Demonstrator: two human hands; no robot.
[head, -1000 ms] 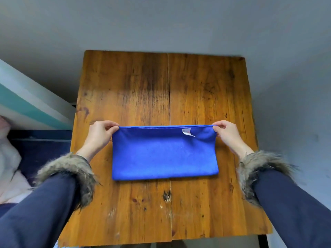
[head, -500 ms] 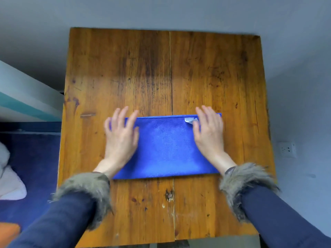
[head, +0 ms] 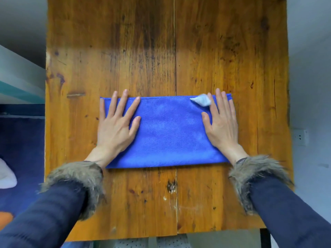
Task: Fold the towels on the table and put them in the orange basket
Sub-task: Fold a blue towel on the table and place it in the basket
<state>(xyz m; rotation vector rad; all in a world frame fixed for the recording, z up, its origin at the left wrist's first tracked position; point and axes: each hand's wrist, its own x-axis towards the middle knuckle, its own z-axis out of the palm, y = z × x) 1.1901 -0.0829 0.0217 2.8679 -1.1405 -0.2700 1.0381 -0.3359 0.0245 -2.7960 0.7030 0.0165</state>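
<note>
The left hand point(head: 117, 126) lies flat over the left end of the blue towel point(head: 168, 131), hiding the cloth and the towel's lower left corner under palm and wrist. The right hand point(head: 222, 126) covers the right end likewise; the lower right corner vanishes beneath its furry cuff point(head: 258, 178). A white tag point(head: 201, 101) at the towel's upper right is blurred, its print unreadable. The table point(head: 143, 51) is cut off by the top edge of the frame. At the lower left edge an orange patch point(head: 5, 218), possibly the basket, is mostly out of frame. Both sleeves run off the bottom.
</note>
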